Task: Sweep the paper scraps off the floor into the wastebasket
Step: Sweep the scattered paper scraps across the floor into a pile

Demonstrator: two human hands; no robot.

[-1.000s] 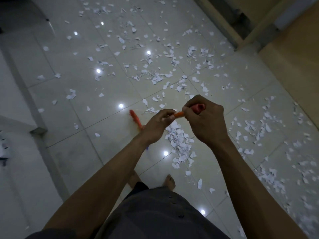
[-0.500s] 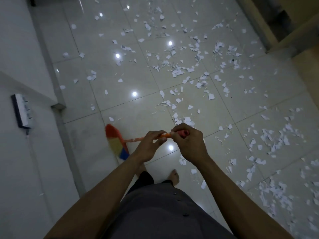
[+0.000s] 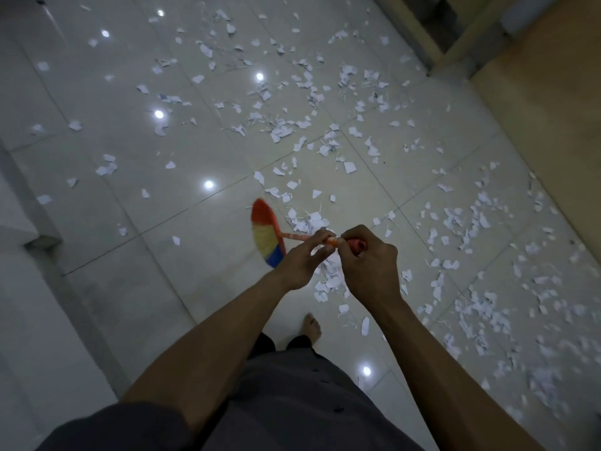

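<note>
White paper scraps (image 3: 328, 278) lie scattered over most of the pale tiled floor (image 3: 130, 222). They are thickest in a small heap just under the hands, in a band along the right side, and in a loose spread across the far middle. On the left they are few and well apart.

A small broom (image 3: 266, 237) with red, yellow and blue bristles hangs over the floor just left of that near heap. Its head is blurred, and I cannot tell whether the bristles touch the tiles. Its thin orange handle (image 3: 294, 236) runs right from the head into both hands.

The left hand (image 3: 302, 265) pinches the handle between thumb and fingertips, its other fingers loosely spread. The right hand (image 3: 370, 268), just beside it and touching it, is curled tight round the red end of the handle. Both forearms reach in from the near edge.

Below the hands a bare foot (image 3: 312, 327) stands on the tiles, with dark clothing (image 3: 292, 402) near the bottom edge. Bright round light spots (image 3: 208, 184) reflect in the glossy tiles. A pale wall (image 3: 32, 320) with a stepped corner runs along the left. At the far right stands a wooden frame (image 3: 419, 30), with a tan panel (image 3: 553, 109) beside it.
</note>
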